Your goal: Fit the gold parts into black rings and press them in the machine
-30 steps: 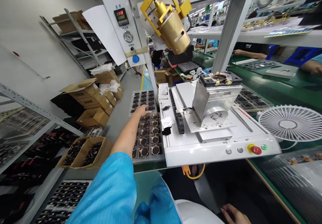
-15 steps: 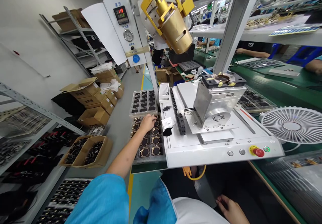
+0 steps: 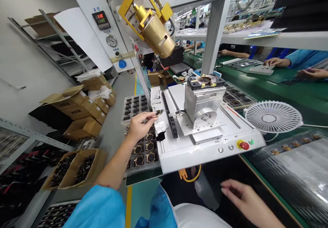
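Observation:
My left hand (image 3: 140,125) pinches a small round gold-rimmed watch case (image 3: 159,112) between thumb and fingertips. It is raised above the clear tray (image 3: 144,169), where several similar gold-rimmed round cases (image 3: 138,160) sit in compartments. The forearm hides part of that tray. Low at the right, my right hand (image 3: 246,197) hovers over the dark area near my lap, fingers apart and slightly bent, holding nothing. On the white machine base stands a metal block (image 3: 205,106), topped by a black fixture (image 3: 193,83) with a round gold-rimmed piece (image 3: 205,80) in it.
A gold cylindrical head (image 3: 159,38) hangs above the base. Behind the tray stands another clear tray (image 3: 134,106) with dark pieces. A white box (image 3: 155,96), a black slotted strip (image 3: 173,127), a red stop button (image 3: 244,146) and a white fan (image 3: 273,117) surround the fixture. Co-workers' hands (image 3: 274,62) appear at upper right.
My left hand has lifted out of the tray with a watch case in its fingers. My right hand has risen and come further into view. The whole view has shifted rightward.

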The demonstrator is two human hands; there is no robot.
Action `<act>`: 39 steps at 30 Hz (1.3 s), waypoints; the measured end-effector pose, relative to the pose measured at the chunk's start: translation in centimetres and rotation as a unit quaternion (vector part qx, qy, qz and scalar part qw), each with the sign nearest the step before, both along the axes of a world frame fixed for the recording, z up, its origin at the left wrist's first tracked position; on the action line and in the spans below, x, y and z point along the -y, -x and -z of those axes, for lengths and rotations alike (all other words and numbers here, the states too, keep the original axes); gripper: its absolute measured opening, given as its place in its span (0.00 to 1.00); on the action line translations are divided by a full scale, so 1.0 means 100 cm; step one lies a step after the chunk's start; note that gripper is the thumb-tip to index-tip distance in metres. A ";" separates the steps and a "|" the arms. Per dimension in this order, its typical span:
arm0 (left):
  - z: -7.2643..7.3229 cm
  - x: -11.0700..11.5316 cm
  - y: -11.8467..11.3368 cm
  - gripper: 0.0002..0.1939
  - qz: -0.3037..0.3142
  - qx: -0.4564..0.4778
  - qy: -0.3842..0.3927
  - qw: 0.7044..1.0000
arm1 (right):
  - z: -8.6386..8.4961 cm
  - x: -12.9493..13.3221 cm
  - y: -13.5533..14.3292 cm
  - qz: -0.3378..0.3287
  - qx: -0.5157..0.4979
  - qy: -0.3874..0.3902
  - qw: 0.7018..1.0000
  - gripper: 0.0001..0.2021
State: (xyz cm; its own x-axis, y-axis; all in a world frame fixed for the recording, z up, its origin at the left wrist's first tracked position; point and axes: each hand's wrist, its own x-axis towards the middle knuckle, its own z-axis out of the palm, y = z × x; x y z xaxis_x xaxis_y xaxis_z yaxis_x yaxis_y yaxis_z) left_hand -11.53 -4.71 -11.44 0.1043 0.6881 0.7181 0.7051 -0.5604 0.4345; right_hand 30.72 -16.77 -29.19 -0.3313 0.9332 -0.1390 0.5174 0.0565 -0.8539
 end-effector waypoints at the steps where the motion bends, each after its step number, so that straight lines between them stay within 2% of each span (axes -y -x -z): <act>1: -0.012 0.001 -0.010 0.11 0.014 -0.004 -0.036 0.999 | -0.039 -0.015 0.000 0.005 -0.009 -0.049 0.999 0.16; 3: -0.038 -0.001 -0.033 0.13 0.020 -0.018 -0.088 0.996 | -0.119 -0.052 0.004 0.017 -0.016 -0.193 0.981 0.14; 5: -0.062 -0.007 -0.056 0.14 0.020 -0.031 -0.110 0.993 | -0.192 -0.095 0.016 0.038 -0.002 -0.364 0.931 0.12; 6: -0.073 -0.011 -0.068 0.14 0.024 -0.037 -0.113 0.993 | -0.223 -0.119 0.024 0.035 -0.002 -0.431 0.902 0.11; 8: -0.094 -0.019 -0.088 0.15 0.037 -0.053 -0.109 0.992 | -0.270 -0.166 0.043 0.018 0.019 -0.491 0.871 0.11; 10: -0.113 -0.027 -0.103 0.16 0.046 -0.072 -0.099 0.991 | -0.301 -0.209 0.060 -0.026 0.061 -0.498 0.865 0.16; 11: -0.122 -0.032 -0.108 0.17 0.048 -0.080 -0.092 0.991 | -0.311 -0.226 0.066 -0.058 0.095 -0.471 0.875 0.17; 13: -0.138 -0.040 -0.116 0.17 0.045 -0.092 -0.080 0.992 | -0.325 -0.249 0.075 -0.130 0.149 -0.396 0.897 0.17; 15: -0.151 -0.049 -0.121 0.18 0.042 -0.108 -0.066 0.991 | -0.331 -0.260 0.076 -0.173 0.154 -0.347 0.909 0.17; 18: -0.163 -0.067 -0.133 0.18 0.037 -0.150 -0.032 0.987 | -0.329 -0.263 0.070 -0.152 0.061 -0.365 0.916 0.18; 21: -0.164 -0.089 -0.157 0.16 0.025 -0.193 0.019 0.981 | -0.316 -0.262 0.058 -0.044 -0.101 -0.390 0.914 0.16; 23: -0.163 -0.103 -0.175 0.13 0.018 -0.222 0.062 0.973 | -0.304 -0.256 0.047 0.030 -0.187 -0.380 0.905 0.15; 26: -0.165 -0.114 -0.192 0.08 0.026 -0.228 0.114 0.967 | -0.285 -0.230 0.023 0.085 -0.251 -0.349 0.899 0.17; 28: -0.168 -0.111 -0.189 0.09 0.042 -0.204 0.116 0.971 | -0.268 -0.201 0.001 0.102 -0.278 -0.323 0.899 0.18; 31: -0.171 -0.099 -0.170 0.14 0.086 -0.197 0.110 0.970 | -0.231 -0.153 -0.036 0.158 -0.319 -0.272 0.894 0.18; 34: -0.163 -0.089 -0.149 0.16 0.171 -0.224 0.136 0.950 | -0.181 -0.117 -0.066 0.227 -0.327 -0.192 0.897 0.22; 36: -0.152 -0.085 -0.140 0.18 0.202 -0.234 0.131 0.942 | -0.145 -0.103 -0.078 0.257 -0.310 -0.134 0.905 0.25; 39: -0.136 -0.085 -0.135 0.29 0.208 -0.242 0.095 0.943 | -0.098 -0.093 -0.083 0.261 -0.255 -0.056 0.929 0.31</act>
